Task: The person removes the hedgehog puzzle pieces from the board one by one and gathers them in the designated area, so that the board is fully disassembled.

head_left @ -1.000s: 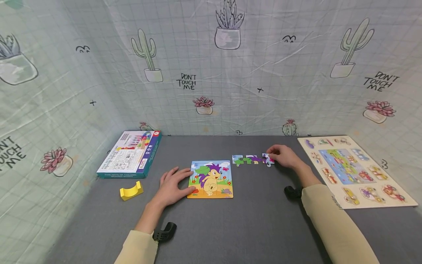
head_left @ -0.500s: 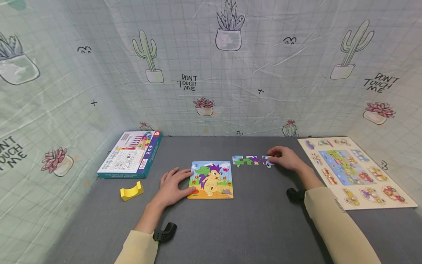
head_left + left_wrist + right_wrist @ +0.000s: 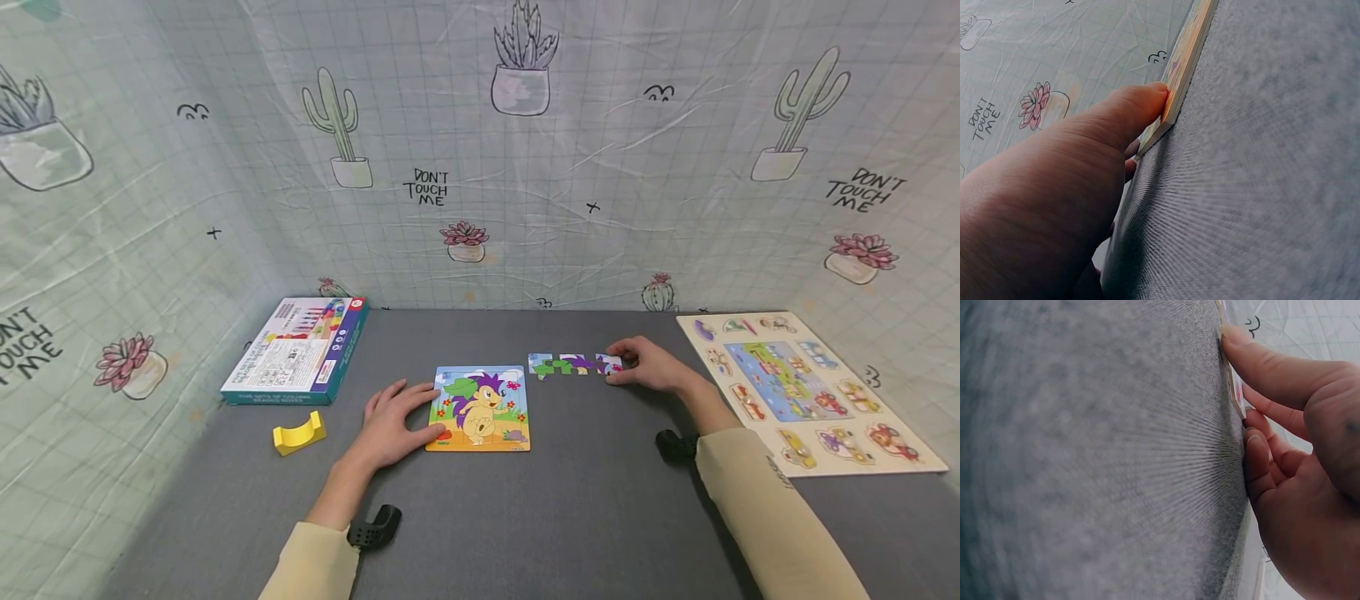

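Observation:
On the grey table lies a square hedgehog puzzle [image 3: 480, 410]. My left hand [image 3: 390, 427] rests at its left side, thumb on the lower left corner and fingers spread along the edge; the left wrist view shows the thumb [image 3: 1147, 100] lying on the board's corner. Beyond it to the right runs a short row of loose jigsaw pieces: a green-and-blue one [image 3: 538, 363], a purple-and-green one [image 3: 576, 363] and, at the right end, a pink-and-purple puzzle piece [image 3: 605, 362]. My right hand [image 3: 649, 367] pinches that last piece between thumb and forefinger, flat on the table.
A boxed game [image 3: 296, 350] lies at the back left, with a yellow curved block [image 3: 300, 434] in front of it. A wooden picture board [image 3: 813, 392] lies on the right, beside the right forearm. Behind the table hangs a printed cloth [image 3: 480, 167].
My right thumb has moved to the near edge of the end piece, whose lower tab is now hidden. The right forearm has shifted slightly right. My left hand keeps its place.

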The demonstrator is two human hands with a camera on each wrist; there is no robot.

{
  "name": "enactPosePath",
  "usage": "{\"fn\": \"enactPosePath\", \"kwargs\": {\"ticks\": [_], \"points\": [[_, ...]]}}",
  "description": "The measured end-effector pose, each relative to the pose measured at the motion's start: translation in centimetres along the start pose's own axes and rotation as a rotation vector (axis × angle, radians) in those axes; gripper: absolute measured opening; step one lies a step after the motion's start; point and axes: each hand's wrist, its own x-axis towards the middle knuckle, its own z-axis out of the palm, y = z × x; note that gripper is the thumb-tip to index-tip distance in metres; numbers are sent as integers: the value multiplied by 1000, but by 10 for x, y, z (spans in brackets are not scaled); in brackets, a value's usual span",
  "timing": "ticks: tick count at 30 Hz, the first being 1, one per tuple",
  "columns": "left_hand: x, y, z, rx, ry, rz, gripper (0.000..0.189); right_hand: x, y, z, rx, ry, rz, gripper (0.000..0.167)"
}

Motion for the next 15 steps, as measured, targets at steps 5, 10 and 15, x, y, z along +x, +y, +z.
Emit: {"fn": "enactPosePath", "kwargs": {"ticks": [5,10,15], "points": [[0,0,0,4,3,5,61,2,2,2,-4,8,-8,50],[0,0,0,8,3,2,60,3,1,3,-12,11,2,50],[0,1,0,6,4,-4,60,3,-1,2,-21,10,21,49]]}}
